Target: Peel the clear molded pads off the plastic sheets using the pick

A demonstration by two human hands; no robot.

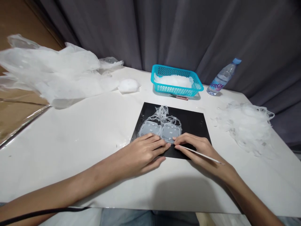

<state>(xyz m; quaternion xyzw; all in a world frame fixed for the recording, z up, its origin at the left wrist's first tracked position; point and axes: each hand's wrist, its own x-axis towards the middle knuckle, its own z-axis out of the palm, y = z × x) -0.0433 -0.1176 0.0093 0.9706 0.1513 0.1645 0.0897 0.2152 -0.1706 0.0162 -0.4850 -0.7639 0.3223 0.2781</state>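
A translucent rubbery sheet (171,131) with two rounded panels lies on a black board (194,124); loose stringy strips trail from its far edge. My left hand (145,153) rests with fingers stretched out over the near edge of the left panel, pressing it to the board. Pinched in my right hand (196,147) is a thin white stick (204,155), its back end pointing to the lower right. The right fingertips touch the near edge of the right panel. The stick's working tip is hidden by the fingers.
A turquoise basket (154,83) holding white material stands behind the board, with a pinkish-handled tool (181,98) before it. A water bottle (221,78) stands right of it. Translucent scraps (250,125) lie at right; white sheets (58,70) and a white lump (128,85) at left.
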